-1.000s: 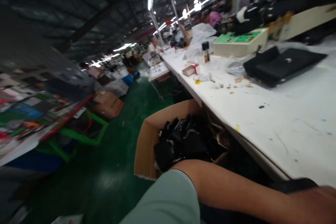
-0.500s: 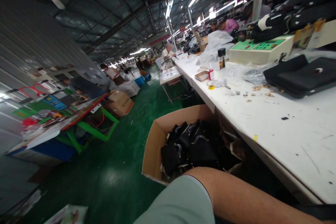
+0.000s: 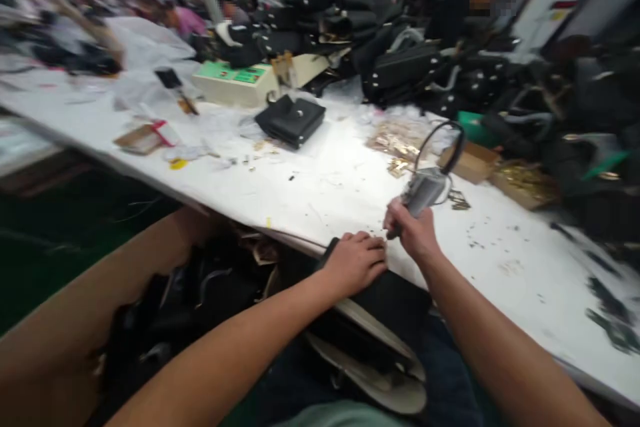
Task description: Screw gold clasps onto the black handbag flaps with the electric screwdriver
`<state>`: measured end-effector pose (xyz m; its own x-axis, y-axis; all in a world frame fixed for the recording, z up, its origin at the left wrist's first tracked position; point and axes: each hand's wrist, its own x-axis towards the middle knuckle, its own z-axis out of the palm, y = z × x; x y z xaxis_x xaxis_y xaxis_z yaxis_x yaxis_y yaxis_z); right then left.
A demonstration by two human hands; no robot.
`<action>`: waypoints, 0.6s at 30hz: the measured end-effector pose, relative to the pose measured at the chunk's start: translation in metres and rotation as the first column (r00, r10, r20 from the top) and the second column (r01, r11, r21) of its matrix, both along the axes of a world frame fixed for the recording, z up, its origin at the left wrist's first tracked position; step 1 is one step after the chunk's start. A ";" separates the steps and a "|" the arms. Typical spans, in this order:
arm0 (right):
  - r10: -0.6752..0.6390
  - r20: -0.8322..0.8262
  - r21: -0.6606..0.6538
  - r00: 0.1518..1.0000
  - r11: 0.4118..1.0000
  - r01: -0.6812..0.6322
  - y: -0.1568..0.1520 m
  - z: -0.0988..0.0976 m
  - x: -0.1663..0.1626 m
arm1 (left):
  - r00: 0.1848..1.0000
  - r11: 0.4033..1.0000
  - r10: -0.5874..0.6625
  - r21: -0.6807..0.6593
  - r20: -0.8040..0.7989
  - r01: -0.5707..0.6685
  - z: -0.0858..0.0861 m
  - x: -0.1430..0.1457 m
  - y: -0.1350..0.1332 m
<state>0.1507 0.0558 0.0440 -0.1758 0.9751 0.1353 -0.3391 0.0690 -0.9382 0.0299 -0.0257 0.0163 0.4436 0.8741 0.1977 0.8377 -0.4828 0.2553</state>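
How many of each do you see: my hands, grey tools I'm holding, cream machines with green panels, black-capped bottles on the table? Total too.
Your hands, left hand and right hand: 2
Grey tool, held: 1
Cream machine: 1
Black-capped bottle: 1
Total: 5

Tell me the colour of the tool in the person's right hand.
Grey; the tool in the right hand shows best in the head view.

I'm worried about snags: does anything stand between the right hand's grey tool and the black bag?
Nothing separate is visible between the grey tool and the black bag, but the left hand rests on the bag, close beside the tool's lower end; blur hides any contact.
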 end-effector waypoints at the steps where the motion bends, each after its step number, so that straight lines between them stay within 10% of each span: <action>1: -0.040 0.028 0.023 0.999 0.999 0.039 0.004 0.004 0.022 | 0.999 1.000 -0.015 0.018 0.033 0.015 -0.005 -0.001 0.005; 8: -0.208 -0.124 0.058 0.970 0.974 0.217 -0.007 0.044 0.081 | 0.997 0.998 -0.057 0.036 0.061 0.055 -0.005 -0.002 0.005; 18: -0.474 -0.004 0.028 0.880 0.880 0.474 -0.031 0.022 0.181 | 0.972 0.995 -0.047 0.091 0.230 0.026 -0.018 0.000 0.012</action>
<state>0.3320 0.0252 0.0659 0.3063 0.9378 0.1634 -0.2562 0.2465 -0.9347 0.0294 -0.0133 -0.0019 0.4083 0.8331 0.3732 0.7420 -0.5410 0.3960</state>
